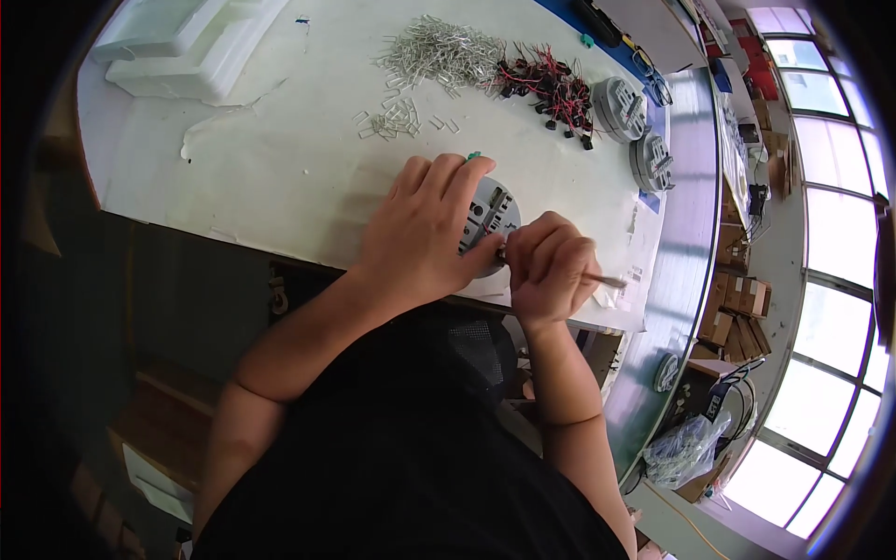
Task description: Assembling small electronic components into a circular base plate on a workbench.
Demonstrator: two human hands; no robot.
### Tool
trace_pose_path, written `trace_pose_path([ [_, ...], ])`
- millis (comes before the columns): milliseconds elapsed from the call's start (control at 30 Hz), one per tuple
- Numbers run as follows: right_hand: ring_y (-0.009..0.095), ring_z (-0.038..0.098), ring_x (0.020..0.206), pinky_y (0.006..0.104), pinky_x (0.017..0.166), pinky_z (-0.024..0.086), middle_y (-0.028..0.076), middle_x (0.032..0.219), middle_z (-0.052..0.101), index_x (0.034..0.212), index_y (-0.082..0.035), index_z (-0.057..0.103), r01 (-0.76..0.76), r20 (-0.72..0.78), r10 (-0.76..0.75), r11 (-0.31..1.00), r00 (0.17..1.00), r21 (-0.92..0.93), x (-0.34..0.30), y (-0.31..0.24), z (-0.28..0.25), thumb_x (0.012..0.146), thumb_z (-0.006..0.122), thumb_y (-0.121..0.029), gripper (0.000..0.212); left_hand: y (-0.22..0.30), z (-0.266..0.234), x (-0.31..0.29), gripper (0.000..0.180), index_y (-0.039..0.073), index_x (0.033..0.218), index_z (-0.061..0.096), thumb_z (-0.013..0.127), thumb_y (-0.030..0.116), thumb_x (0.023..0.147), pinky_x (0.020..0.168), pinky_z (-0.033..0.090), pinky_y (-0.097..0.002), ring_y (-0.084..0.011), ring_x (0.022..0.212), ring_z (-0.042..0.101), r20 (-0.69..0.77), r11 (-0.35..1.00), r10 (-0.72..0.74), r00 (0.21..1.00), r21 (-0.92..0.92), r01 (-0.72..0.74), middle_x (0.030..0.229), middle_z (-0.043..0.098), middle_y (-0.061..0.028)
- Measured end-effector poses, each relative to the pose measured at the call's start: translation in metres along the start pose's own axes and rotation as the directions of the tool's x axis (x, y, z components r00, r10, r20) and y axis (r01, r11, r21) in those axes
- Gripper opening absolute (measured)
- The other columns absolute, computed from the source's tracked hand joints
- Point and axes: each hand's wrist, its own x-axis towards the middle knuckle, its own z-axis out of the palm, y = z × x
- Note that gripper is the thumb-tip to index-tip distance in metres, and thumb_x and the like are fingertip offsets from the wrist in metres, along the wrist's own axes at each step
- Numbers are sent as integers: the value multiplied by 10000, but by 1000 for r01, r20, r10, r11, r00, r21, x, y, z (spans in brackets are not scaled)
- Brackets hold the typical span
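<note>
A round grey plastic part [495, 207] with slots and small black pieces on its face lies near the front edge of the table. My left hand [418, 229] grips its left side, fingers over the far rim and thumb on the near side. A bit of green shows at the left fingertips. At the part's right edge, my right hand [555, 266] is closed around a slim tool [605, 279], whose thin end sticks out to the right. Its other end is hidden between my fingers and the part, so I cannot tell the kind.
Beyond my hands lie a heap of U-shaped metal wire pieces [439, 54] and a pile of black parts with red wires [551, 84]. Similar round grey parts [620, 109] stand at the right. White plastic trays [173, 56] occupy the far left. A green bench [686, 243] runs along the right.
</note>
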Motion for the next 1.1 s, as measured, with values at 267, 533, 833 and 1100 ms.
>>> trace_pose_path([
  [267, 223, 637, 606, 346, 564, 488, 120, 737, 674, 810, 6, 678, -337, -137, 309, 834, 941, -436, 48, -39, -3, 1084, 616, -314, 426, 5, 1, -10, 770, 35, 1471, 510, 850, 308, 836, 1011, 497, -481, -397, 1157, 563, 1, 1000, -18, 1000, 19, 18, 1308, 585, -171],
  [533, 321, 717, 824, 418, 757, 562, 134, 934, 775, 915, -12, 759, 86, 275, 344, 475, 898, -876, 138, 28, 23, 879, 788, -230, 223, 7, -2, -15, 705, -6, 1402, 552, 837, 349, 865, 949, 514, -452, -369, 1071, 588, -123, 989, 63, 990, 141, -45, 1202, 598, -175],
  [833, 349, 718, 984, 443, 872, 555, 173, 973, 750, 967, -32, 734, 85, 241, 319, 434, 916, -897, 127, 49, 31, 901, 746, -188, 170, -30, -57, -37, 233, 26, 1153, 765, 756, -24, 926, 707, 572, -340, -241, 799, 711, -224, 995, 61, 973, -60, -76, 915, 731, -111],
  [1100, 382, 703, 987, 446, 876, 549, 190, 981, 742, 991, -20, 697, 73, 224, 328, 414, 918, -907, 119, 39, 30, 922, 731, -158, 157, -12, -38, -18, 242, 21, 1151, 722, 755, -8, 913, 755, 572, -408, -305, 859, 710, -152, 985, 56, 987, -156, -80, 945, 747, -114],
])
